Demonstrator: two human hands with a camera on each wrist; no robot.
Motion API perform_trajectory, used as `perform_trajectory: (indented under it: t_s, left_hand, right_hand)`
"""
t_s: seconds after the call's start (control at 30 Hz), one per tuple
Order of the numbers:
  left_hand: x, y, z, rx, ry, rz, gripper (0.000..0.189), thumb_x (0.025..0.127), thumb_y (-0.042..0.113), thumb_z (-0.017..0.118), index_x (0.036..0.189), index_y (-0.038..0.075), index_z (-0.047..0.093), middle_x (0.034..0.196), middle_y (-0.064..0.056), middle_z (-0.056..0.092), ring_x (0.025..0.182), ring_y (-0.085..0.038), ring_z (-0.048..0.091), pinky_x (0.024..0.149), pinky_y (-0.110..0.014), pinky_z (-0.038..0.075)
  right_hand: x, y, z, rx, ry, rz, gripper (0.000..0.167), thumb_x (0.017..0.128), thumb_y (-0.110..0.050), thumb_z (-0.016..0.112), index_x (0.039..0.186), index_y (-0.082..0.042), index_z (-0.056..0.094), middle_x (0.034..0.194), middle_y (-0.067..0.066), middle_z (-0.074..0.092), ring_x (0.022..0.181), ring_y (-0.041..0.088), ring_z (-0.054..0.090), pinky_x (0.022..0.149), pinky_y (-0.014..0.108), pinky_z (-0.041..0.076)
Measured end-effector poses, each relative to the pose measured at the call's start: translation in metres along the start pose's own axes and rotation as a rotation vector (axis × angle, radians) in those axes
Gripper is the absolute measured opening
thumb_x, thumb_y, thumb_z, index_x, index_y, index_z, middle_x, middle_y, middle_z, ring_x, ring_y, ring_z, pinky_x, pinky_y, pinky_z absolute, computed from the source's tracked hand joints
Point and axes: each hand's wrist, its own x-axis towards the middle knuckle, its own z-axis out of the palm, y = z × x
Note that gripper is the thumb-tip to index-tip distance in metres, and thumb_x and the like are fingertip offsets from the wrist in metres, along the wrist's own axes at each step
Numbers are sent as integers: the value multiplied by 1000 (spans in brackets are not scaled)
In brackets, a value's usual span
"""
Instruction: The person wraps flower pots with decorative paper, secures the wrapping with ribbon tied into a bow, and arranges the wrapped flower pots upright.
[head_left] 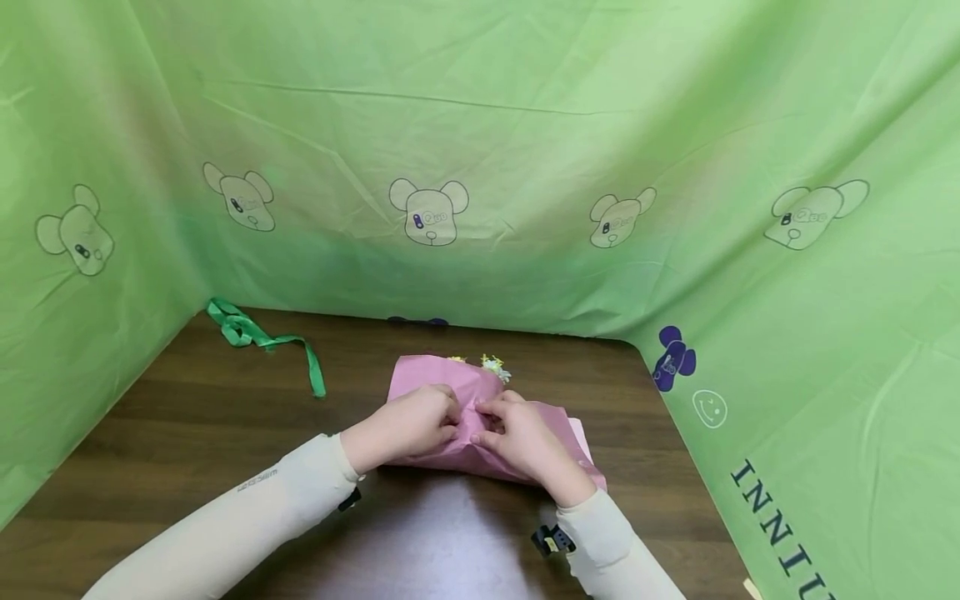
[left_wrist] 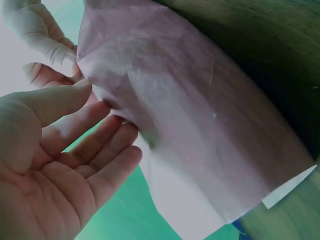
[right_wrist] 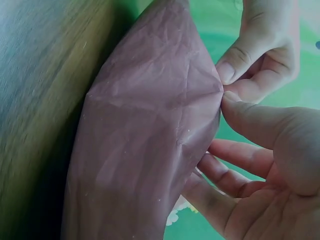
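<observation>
The paper [head_left: 427, 372] lies at the middle of the tabletop [head_left: 150, 433], between the two hands. It is dusty pink and softly creased, with a faint sheen, and it is wrapped into a long, loose bundle. Near the middle it is gathered to a pinched point, and folds fan out from there across the surface. On one side of the gather the paper stands up as a broad, rounded flap; on the other it stretches flatter, ending in a slanting edge where a whitish layer [head_left: 581, 437] shows from beneath. Small yellow and white flowers [head_left: 495, 367] peep out past the flap's far edge.

The left hand [head_left: 416, 421] has its grip on the gather, thumb and fingers pinching the paper. The right hand [head_left: 525, 437] likewise pinches it right beside, thumb on one face and fingers behind. The fingertips of both nearly meet.

Well apart, toward the far left corner, a green ribbon [head_left: 238, 331] lies in loops with one tail trailing. Green cloth [head_left: 525, 83] printed with bear heads stands around the tabletop.
</observation>
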Motion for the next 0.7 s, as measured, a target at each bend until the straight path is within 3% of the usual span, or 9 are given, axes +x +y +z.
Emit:
perform_trajectory:
  t_s: [0.13, 0.37, 0.5, 0.7]
  left_hand:
    - [-8, -5, -4, -6, -6, -21, 24, 83, 6, 72, 69, 21, 60, 74, 9, 52, 68, -7, 46, 63, -22, 43]
    - [-13, -5, -5, -18, -2, -43, 10, 84, 6, 77, 90, 13, 73, 87, 4, 66, 82, -11, 60, 78, -30, 54]
    - [-12, -5, -3, -43, 5, -43, 12, 83, 5, 78, 91, 13, 73, 88, 4, 66, 83, -10, 59, 78, -28, 54]
    - [-11, 0, -3, -48, 37, -38, 14, 81, 3, 77, 89, 13, 73, 86, 5, 65, 81, -10, 57, 76, -27, 51]
  right_hand:
    - [2, -8, 4, -5, -37, -24, 43, 86, -20, 82, 125, -5, 72, 106, 4, 62, 90, 17, 61, 79, 30, 52]
    - [0, -18, 3, -24, -82, -20, 42, 88, -20, 80, 125, -4, 71, 109, 5, 61, 97, 18, 60, 89, 38, 53]
    - [-1, -18, 3, -76, -47, -34, 38, 88, -21, 79, 123, -5, 72, 109, 3, 62, 98, 17, 60, 91, 38, 53]
    - [0, -18, 0, -189, 40, -132, 30, 86, -18, 81, 113, -7, 74, 106, 1, 63, 98, 16, 61, 91, 36, 53]
